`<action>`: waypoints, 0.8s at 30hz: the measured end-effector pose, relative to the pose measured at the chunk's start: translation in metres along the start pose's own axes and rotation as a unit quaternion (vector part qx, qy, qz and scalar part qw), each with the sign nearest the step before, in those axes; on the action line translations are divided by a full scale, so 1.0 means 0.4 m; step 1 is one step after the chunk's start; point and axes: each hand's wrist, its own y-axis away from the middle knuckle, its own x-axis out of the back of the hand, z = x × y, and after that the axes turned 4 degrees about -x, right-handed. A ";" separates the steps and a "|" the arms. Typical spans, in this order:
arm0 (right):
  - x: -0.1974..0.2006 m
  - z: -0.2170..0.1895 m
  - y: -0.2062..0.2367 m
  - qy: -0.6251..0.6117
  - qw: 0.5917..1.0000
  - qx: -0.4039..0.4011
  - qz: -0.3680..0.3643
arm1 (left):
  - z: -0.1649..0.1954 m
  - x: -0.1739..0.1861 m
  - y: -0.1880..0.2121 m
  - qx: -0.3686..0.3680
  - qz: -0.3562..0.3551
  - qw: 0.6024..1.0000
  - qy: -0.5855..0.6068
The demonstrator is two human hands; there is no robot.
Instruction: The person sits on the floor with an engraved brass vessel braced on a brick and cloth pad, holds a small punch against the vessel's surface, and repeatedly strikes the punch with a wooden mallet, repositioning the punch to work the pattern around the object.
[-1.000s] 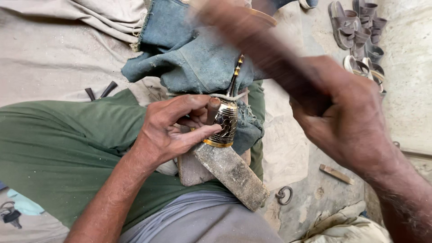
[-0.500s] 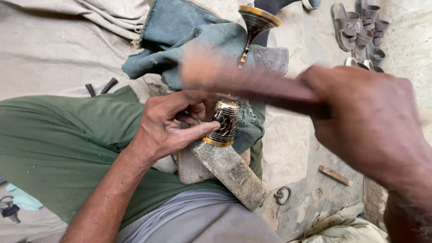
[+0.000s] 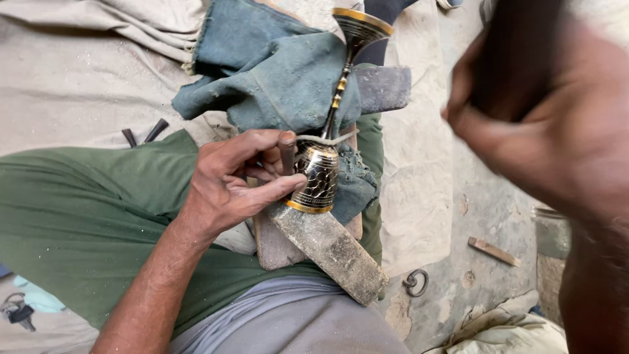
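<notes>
A brass goblet (image 3: pixel 318 180) with dark engraved patterning lies on its side on a wooden block (image 3: pixel 331 249) over my lap. Its stem and foot (image 3: pixel 362 23) point away from me. My left hand (image 3: pixel 229 180) pinches a small dark punch (image 3: pixel 287 154) against the goblet's cup, fingers resting on the metal. My right hand (image 3: pixel 544 124) is blurred and close to the camera at the upper right. It is closed on a dark tool handle (image 3: pixel 517 59), well above and to the right of the goblet.
A blue cloth (image 3: pixel 268 72) is bunched under the goblet's stem beside a grey block (image 3: pixel 383 88). Two dark punches (image 3: pixel 144 133) lie on the beige sheet at left. A metal ring (image 3: pixel 415 282) and a small wooden stick (image 3: pixel 493 251) sit on the ground at right. Keys (image 3: pixel 16 311) lie at lower left.
My right hand with the dark handle swung from across the goblet up to the upper right, nearer the camera. The left hand kept the punch on the cup.
</notes>
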 end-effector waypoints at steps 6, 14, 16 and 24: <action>-0.118 0.117 0.057 0.104 0.978 -0.135 -0.125 | 0.003 -0.022 0.047 -0.041 0.087 0.984 0.146; -0.366 0.089 0.258 -0.516 0.838 -0.115 -0.131 | -0.003 -0.001 0.053 0.051 0.008 0.999 -0.017; -0.390 0.080 0.254 -0.497 0.836 -0.171 -0.155 | 0.034 -0.013 0.052 0.018 0.003 0.996 -0.086; -0.506 0.140 0.157 -0.713 0.672 -0.117 -0.161 | 0.175 -0.082 0.047 -0.074 -0.058 0.932 -0.349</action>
